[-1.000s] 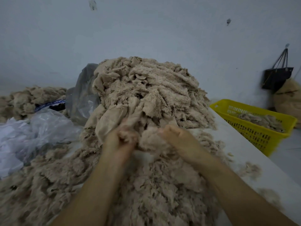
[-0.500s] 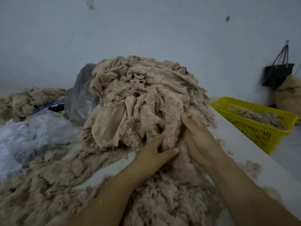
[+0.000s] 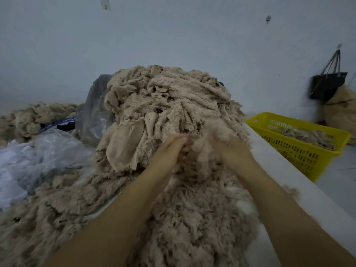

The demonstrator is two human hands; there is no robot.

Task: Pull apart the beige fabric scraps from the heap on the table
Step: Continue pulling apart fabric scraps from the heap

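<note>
While the big heap point(image 3: 167, 101) is sitting mostly unsorted on the desk point(image 3: 289, 170), the left hand point(image 3: 169, 151) and right hand point(image 3: 233, 154) are both gripping one fluffy scrap point(image 3: 205, 149).

The white surface point(image 3: 285, 170) carries a tall heap of beige fabric scraps point(image 3: 169, 105) at its middle, with looser scraps point(image 3: 192, 218) spread nearer. Crumpled clear plastic bags point(image 3: 48, 151) lie left, and a smaller pile point(image 3: 34, 116) sits far left.
</note>
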